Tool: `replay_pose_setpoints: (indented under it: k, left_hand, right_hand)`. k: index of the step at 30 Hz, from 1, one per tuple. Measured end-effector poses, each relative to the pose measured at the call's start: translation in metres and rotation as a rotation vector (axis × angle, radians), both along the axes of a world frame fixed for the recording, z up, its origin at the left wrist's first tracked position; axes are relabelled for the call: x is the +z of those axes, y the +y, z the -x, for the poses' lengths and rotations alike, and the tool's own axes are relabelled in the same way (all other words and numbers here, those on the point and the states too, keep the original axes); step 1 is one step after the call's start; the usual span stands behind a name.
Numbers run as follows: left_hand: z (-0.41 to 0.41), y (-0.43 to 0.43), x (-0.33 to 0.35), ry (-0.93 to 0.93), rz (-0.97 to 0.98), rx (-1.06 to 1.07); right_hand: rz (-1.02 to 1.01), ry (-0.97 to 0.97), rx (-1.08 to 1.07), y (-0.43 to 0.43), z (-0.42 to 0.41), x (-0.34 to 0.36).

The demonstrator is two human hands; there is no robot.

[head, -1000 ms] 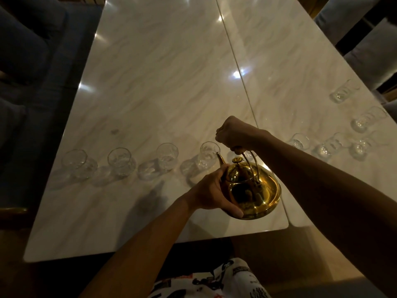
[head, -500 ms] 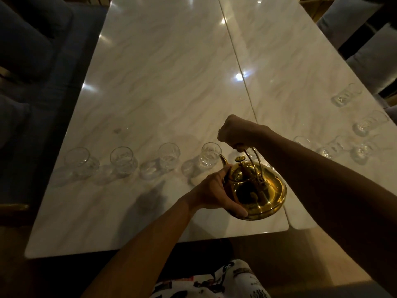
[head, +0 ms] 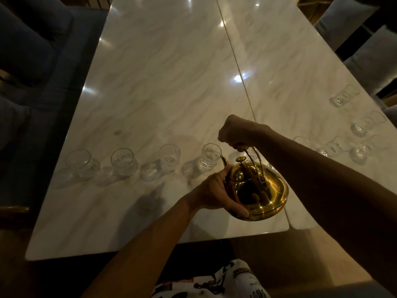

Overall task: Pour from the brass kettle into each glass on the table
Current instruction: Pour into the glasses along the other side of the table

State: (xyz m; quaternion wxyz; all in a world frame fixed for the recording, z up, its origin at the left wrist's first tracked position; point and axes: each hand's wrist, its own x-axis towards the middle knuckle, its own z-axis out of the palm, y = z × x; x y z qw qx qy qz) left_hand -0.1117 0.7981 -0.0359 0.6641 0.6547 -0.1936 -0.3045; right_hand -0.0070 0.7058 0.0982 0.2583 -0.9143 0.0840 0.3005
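Two hands hold the brass kettle (head: 258, 191) above the near edge of the table (head: 163, 87). The right hand (head: 237, 131) is a closed fist, its fingers curled tight around the top of the arched handle, so the kettle hangs directly below that fist. The left hand (head: 217, 192) is cupped against the kettle's left side, its fingers (head: 238, 210) spread and pressed flat under the lower rim, with the thumb up near the lid (the lid knob shows just above it). The kettle is tilted away from the person, its spout pointing toward the fourth glass (head: 209, 154) and the tip lying right at that glass's rim; whether liquid is running cannot be told in this dim light.

That glass ends a row of four along the near left part of the table: the first glass (head: 80, 163) is farthest left, then the second glass (head: 124, 161), then the third glass (head: 169, 157), each well apart from the next. To the right of the right forearm, more clear glasses (head: 345, 96) stand in a loose cluster on the second tabletop panel. Dark blue cushioned seating (head: 32, 50) runs along the table's left side, and a patterned white garment (head: 225, 282) shows at the bottom edge.
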Motion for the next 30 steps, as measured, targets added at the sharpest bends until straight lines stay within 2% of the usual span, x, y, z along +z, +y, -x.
replay_pose_setpoints:
  k: [11,16,26,30]
  left_hand:
    - [0.001,0.002,0.002,-0.133,-0.036,-0.007]
    - [0.005,0.005,0.001,-0.303,-0.058,-0.009]
    - [0.011,0.014,-0.004,-0.508,-0.389,0.046]
    - [0.024,0.022,0.001,-0.551,-0.481,0.123]
  right_hand:
    - [-0.009,-0.02,-0.034,-0.003,0.005,0.0]
    - [-0.086,-0.066,-0.062,-0.014,0.018,-0.002]
    - [-0.243,-0.286,0.009,-0.021,0.055,-0.003]
    - [-0.291,-0.313,0.063,-0.017,0.064,-0.004]
